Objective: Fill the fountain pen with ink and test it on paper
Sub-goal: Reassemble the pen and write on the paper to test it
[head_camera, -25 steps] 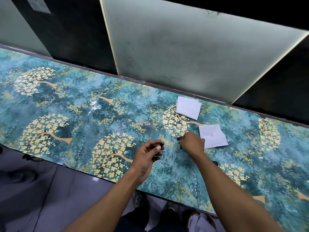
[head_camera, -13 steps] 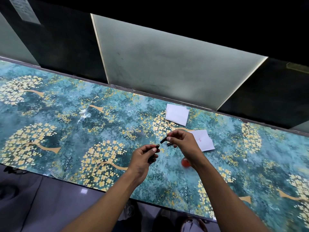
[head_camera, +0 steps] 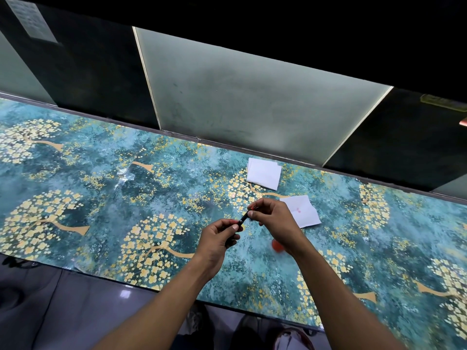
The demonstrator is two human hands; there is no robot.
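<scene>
A thin black fountain pen is held above the table between both hands. My left hand grips its lower part, which is mostly hidden in the fingers. My right hand pinches its upper end with thumb and fingertips. The two pen parts meet between the hands; I cannot tell whether they are joined. A white paper with small red marks lies just right of my right hand. A red round thing, perhaps the ink bottle's top, shows under my right wrist, mostly hidden.
A second folded white paper lies further back near the wall edge. The table has a teal cover with golden trees. Frosted glass panels rise behind it. The floor and my shoes show below the front edge.
My right hand lifted a pen part off the table and brought it to the part in my left hand. The hands now meet. The camera has tilted and shifted.
</scene>
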